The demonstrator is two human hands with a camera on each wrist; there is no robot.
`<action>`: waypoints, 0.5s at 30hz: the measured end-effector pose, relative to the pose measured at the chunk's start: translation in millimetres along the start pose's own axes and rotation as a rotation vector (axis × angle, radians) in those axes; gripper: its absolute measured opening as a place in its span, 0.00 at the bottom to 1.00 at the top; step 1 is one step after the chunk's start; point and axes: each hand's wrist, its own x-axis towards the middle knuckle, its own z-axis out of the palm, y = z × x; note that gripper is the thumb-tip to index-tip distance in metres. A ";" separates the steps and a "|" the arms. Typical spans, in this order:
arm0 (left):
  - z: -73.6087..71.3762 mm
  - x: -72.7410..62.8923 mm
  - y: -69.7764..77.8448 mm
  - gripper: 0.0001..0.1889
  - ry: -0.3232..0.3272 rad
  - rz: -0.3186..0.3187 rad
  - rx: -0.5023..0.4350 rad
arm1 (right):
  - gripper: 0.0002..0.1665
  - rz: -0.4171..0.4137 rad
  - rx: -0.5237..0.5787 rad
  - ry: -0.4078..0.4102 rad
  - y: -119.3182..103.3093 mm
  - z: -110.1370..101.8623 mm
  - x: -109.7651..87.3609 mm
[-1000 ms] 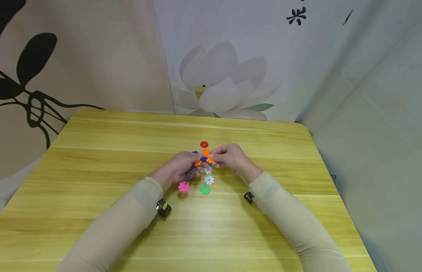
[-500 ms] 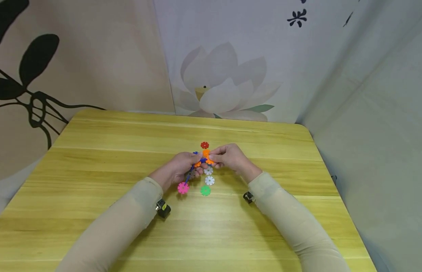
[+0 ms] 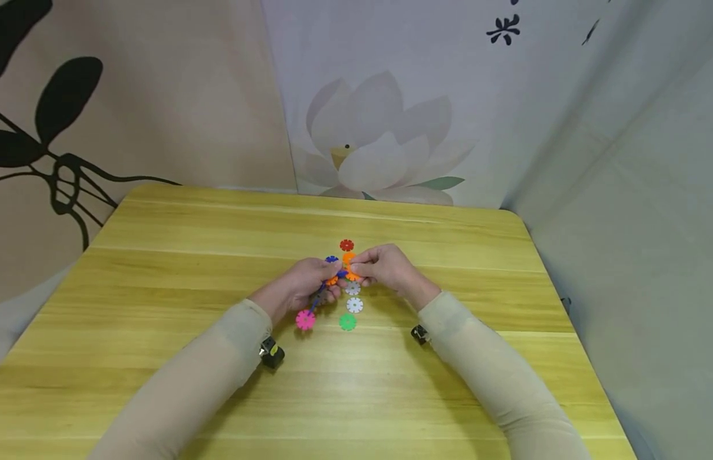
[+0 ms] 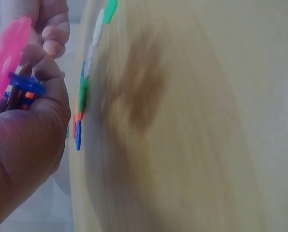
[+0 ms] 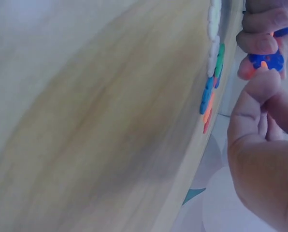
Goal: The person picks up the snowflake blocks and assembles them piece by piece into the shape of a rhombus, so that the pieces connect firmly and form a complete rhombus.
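Head view: in mid-frame the left hand [image 3: 307, 279] is gripping joined discs [image 3: 319, 298], the right hand [image 3: 388, 267] is pinching an orange disc [image 3: 352, 276] beside them — squaring both up before pressing should be helping.

Hot-pink disc [image 3: 305, 320], blue disc [image 5: 275, 62] and orange disc [image 3: 352, 276] are showing vivid; red disc [image 3: 347, 245], white disc [image 3: 354, 305] and green disc [image 3: 347, 322] are contrasting with the yellow, streak-grained tabletop [image 3: 345, 396]. Sleeves [image 3: 184, 377] are showing plain cream; backdrop [image 3: 218, 96] is bearing a pale lotus print [image 3: 379, 134] and black leaf print [image 3: 69, 92].
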 end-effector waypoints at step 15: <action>-3.9 -4.4 5.6 0.25 -0.074 0.013 -0.033 | 0.15 -0.017 -0.047 0.107 -5.0 -6.6 -12.3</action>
